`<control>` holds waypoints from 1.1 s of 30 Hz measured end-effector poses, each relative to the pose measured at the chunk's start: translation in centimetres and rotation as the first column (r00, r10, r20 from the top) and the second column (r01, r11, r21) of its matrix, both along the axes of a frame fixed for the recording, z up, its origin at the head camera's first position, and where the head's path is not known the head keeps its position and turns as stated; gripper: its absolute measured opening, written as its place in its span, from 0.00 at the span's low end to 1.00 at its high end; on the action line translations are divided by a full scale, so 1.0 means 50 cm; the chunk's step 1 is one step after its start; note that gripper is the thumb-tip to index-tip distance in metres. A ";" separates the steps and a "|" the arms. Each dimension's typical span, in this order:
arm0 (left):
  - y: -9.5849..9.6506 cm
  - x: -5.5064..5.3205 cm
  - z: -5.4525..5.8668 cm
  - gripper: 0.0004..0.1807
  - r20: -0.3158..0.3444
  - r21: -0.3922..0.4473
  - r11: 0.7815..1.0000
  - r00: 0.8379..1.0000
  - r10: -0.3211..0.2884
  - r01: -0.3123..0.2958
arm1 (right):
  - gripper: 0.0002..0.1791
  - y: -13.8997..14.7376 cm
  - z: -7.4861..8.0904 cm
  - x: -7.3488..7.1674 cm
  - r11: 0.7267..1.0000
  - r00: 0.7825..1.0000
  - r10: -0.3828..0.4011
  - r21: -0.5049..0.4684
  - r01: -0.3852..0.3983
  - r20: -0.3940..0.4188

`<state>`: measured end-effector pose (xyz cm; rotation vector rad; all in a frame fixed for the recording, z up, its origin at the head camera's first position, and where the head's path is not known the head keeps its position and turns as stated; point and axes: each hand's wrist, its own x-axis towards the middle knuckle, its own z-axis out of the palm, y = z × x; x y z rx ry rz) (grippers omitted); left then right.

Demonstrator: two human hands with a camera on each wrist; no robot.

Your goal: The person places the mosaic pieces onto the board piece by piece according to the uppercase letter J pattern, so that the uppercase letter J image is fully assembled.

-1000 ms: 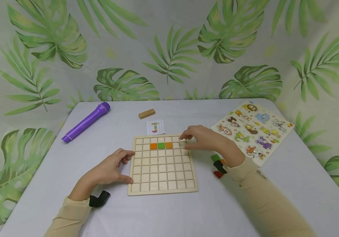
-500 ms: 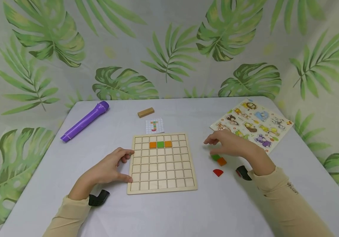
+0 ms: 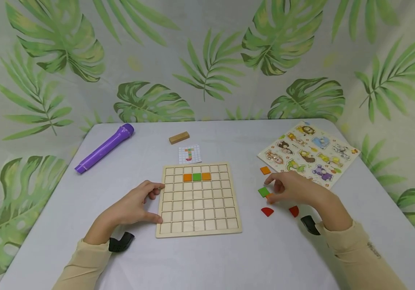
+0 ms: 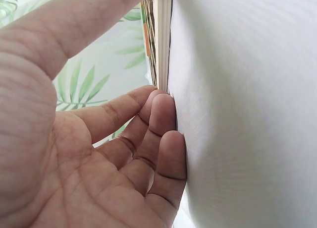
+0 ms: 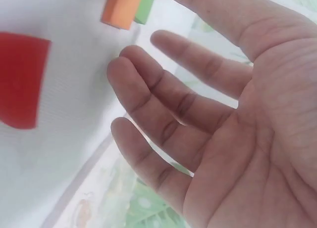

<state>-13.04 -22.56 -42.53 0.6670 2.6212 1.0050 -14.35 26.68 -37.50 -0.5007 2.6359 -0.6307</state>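
1. The grip of the left hand is spread wide, with thumb and forefinger set well apart; the left edge of the wooden board is touched by both tips, and nothing is pinched.
2. The left hand is laid palm toward the board, its other fingers bent inward, with the lower fingertips brought against the tabletop in the wrist view.
3. The grip of the right hand is parted, the fingers loosely bent and nothing held. The near loose orange square is partly covered by the thumb in the head view; whether it is touched cannot be told.
4. The right hand is turned toward the board, held low over the table, and just beyond the thumb a loose green square is seen.
5. A far loose orange square is placed beyond the right hand; a left red piece and a right red piece are placed nearer the person.
6. On the board, in the second row from the far edge, a green tile is flanked by a left orange tile and a right orange tile.
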 end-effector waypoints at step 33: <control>-0.002 -0.002 -0.005 0.52 0.004 -0.007 1.000 1.000 0.005 -0.005 | 0.13 0.013 -0.010 0.027 0.999 0.999 -0.041 -0.027 0.040 -0.028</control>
